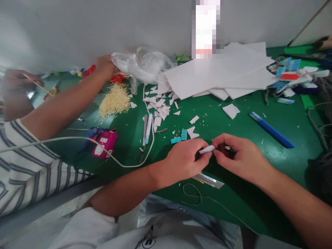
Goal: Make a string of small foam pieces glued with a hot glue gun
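Note:
My left hand [188, 157] is closed on a small white foam-board piece [206, 149], pinched between thumb and fingers. The fingertips of my right hand [236, 152] meet the other end of this piece, thumb and forefinger pressed together at it. A small white bit also shows by the right hand's curled fingers. Under my left wrist lies a utility knife [209, 180], its blade pointing right. Small blue striped pieces [184, 134] and a white scrap [192, 132] rest just beyond my left hand.
White boards [220, 72] are stacked at the back. Foam scraps [159, 107], a blue pen [271, 129], a pink battery box [105, 144] and a white cable [124, 166] lie on the green table [207, 117]. A co-worker's arm [67, 95] reaches across at left, near yellow shreds [114, 100].

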{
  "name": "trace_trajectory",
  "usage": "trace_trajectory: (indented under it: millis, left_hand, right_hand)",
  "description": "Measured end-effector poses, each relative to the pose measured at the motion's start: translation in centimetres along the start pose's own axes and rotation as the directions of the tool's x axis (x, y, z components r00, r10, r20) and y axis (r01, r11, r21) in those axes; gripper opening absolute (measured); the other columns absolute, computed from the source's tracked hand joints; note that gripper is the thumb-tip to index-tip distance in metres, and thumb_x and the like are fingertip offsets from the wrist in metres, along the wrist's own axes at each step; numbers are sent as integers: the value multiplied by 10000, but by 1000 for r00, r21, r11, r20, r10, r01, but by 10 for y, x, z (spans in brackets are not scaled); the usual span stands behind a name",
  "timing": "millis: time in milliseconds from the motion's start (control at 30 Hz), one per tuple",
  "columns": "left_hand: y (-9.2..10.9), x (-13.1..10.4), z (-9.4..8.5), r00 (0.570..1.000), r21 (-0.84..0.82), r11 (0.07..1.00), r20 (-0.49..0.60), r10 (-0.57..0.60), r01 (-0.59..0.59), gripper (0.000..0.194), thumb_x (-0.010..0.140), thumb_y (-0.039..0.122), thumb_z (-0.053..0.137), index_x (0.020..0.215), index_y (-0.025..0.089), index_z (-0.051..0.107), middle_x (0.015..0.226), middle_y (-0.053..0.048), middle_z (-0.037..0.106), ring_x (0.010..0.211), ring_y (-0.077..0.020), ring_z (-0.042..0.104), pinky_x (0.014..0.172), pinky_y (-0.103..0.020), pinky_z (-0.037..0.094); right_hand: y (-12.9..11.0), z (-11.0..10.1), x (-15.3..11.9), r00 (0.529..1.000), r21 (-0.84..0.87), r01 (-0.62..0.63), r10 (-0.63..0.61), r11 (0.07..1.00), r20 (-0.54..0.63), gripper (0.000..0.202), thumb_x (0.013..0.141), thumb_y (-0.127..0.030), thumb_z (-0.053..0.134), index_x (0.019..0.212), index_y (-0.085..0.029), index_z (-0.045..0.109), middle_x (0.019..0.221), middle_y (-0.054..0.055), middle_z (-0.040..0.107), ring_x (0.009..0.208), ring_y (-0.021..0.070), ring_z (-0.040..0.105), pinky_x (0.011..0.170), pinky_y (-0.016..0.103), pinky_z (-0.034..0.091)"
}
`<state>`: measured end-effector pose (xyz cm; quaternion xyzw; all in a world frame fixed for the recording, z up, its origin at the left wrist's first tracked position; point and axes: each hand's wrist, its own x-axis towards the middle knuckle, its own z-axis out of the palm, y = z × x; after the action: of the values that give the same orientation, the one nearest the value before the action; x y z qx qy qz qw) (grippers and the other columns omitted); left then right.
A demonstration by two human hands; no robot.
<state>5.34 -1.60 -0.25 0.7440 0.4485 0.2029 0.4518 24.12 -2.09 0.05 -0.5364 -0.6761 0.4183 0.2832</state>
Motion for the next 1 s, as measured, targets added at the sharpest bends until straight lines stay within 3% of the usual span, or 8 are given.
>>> trace_trajectory:
  millis: [233,467,700,1000]
  left_hand:
    - [-2,-1,1,994,94,990,18,104,-105,186,960,222,532,787,182,586,671,36,549,599,-98,458,568,-233,334]
    - [-2,-4,1,993,176,977,4,121,-119,151,942,213,546,808,180,605,671,36,570,570,-95,466,545,-227,346]
    - [-6,-4,2,982,216,960,-21,185,-176,121,949,216,539,890,178,638,709,24,608,590,-102,501,559,-227,377]
    - [-3,-4,0,985,174,970,5,170,-169,200,982,202,522,799,179,599,693,32,575,609,-97,495,579,-224,389]
  right_hand:
    - [6,1,-1,987,-143,162,-164,976,1,97,712,-227,509,707,-234,605,512,-54,568,412,84,495,402,201,394]
    - [7,1,-4,934,-361,317,-355,877,-42,97,762,-206,495,693,-229,559,525,-43,593,417,88,520,418,203,395]
    - [8,2,-4,930,-348,342,-366,873,-4,163,793,-195,475,755,-208,632,563,-23,640,442,95,552,435,210,405]
    - [4,3,-1,971,-177,225,-235,958,-36,175,720,-201,465,650,-224,623,495,-43,580,411,80,489,412,195,367]
